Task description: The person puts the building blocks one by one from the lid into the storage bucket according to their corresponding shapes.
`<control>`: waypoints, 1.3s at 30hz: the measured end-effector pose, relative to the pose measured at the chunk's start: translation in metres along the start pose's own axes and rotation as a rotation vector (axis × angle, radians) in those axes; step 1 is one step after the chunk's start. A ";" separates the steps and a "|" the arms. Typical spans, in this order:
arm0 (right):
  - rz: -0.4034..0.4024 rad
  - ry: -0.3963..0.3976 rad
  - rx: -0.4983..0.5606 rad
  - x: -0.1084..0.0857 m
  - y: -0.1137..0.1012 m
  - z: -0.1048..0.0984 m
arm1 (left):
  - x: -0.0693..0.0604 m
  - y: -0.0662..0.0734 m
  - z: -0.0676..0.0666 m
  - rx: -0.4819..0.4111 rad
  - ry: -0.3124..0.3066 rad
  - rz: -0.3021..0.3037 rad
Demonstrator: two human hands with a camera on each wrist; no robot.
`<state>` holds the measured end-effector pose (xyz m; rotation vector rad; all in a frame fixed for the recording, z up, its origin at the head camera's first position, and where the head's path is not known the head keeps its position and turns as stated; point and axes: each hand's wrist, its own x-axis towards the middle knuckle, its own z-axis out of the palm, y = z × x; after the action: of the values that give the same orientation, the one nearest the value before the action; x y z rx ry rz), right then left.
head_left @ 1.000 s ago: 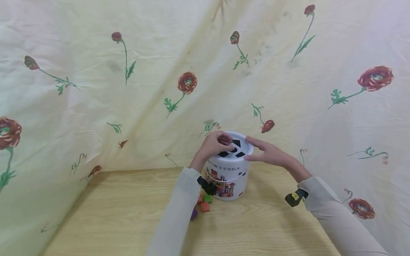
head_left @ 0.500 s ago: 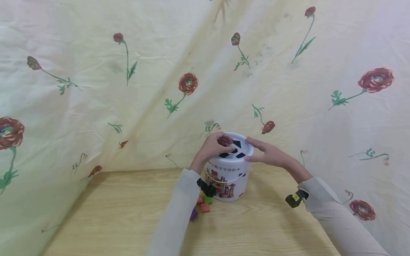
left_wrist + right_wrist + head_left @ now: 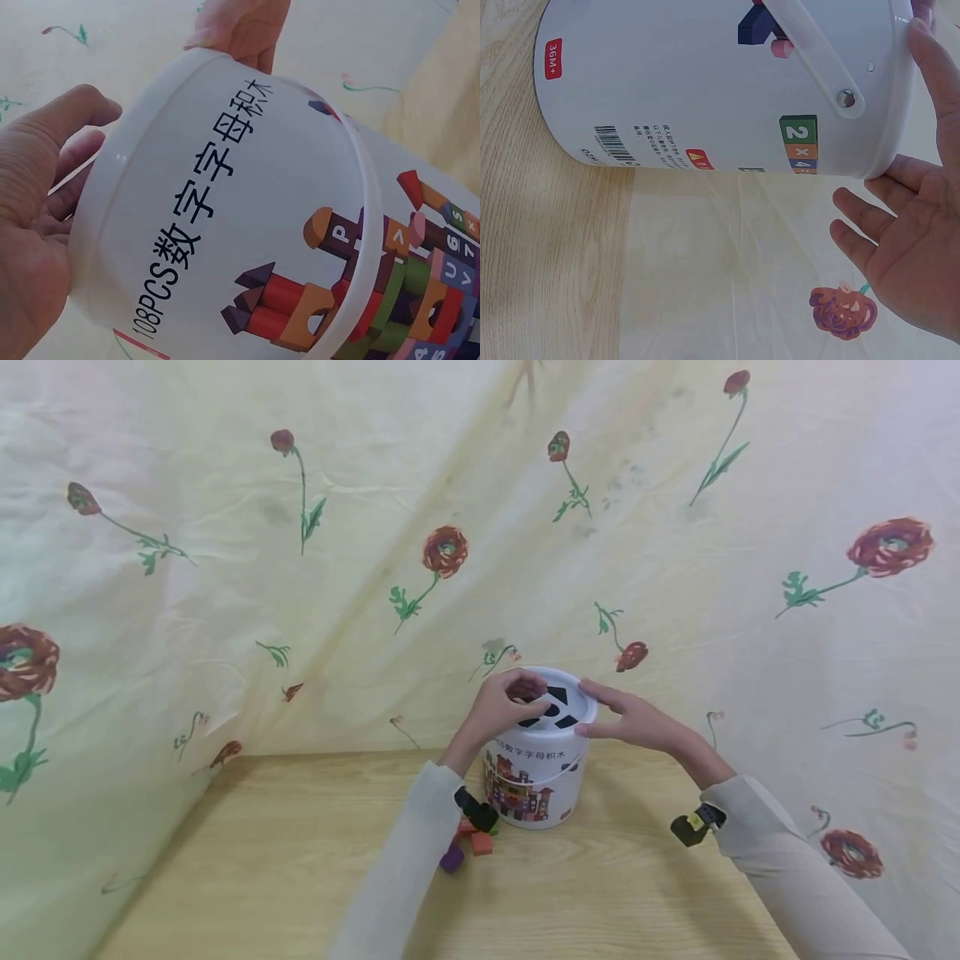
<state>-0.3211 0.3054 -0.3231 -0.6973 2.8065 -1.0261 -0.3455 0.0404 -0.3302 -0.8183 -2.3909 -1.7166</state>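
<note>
A flowered cloth (image 3: 360, 568) hangs behind a pale wooden table (image 3: 262, 860), where a person in light sleeves (image 3: 787, 852) reaches both arms toward a white bucket (image 3: 528, 806). The bucket stands upright near the table's back edge, its side marked "108PCS" with Chinese characters above a colorful block print (image 3: 420, 277). The right hand (image 3: 633, 720) is at the bucket's right, thumb and index finger spread wide and touching the rim, the other fingers slightly parted and clear of the side. Across from it, the left hand (image 3: 498, 703) arches over the lid (image 3: 565, 703), fingers bent and thumb held apart from them; whether those fingertips pinch anything cannot be told. A white handle (image 3: 371, 247) hangs down across the bucket's front, and a black device (image 3: 476, 812) sits at the left wrist, another at the right. Just left of the bucket's base lie small blocks: red (image 3: 482, 843), purple (image 3: 452, 858) and a partly hidden green one (image 3: 494, 829).
</note>
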 end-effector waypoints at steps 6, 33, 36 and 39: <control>0.002 0.003 -0.010 0.001 0.001 0.000 | -0.007 0.000 -0.006 -0.092 0.020 0.037; 0.026 0.008 -0.027 0.000 0.000 0.000 | -0.071 -0.075 -0.073 0.033 0.143 -0.037; 0.027 0.006 -0.026 0.000 0.000 0.000 | -0.080 -0.093 -0.073 0.076 0.123 -0.073; 0.025 0.004 -0.020 0.000 0.000 0.001 | -0.090 -0.111 -0.070 0.125 0.097 -0.096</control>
<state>-0.3213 0.3051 -0.3236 -0.6610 2.8245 -0.9981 -0.3371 -0.0816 -0.4328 -0.5990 -2.4793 -1.5797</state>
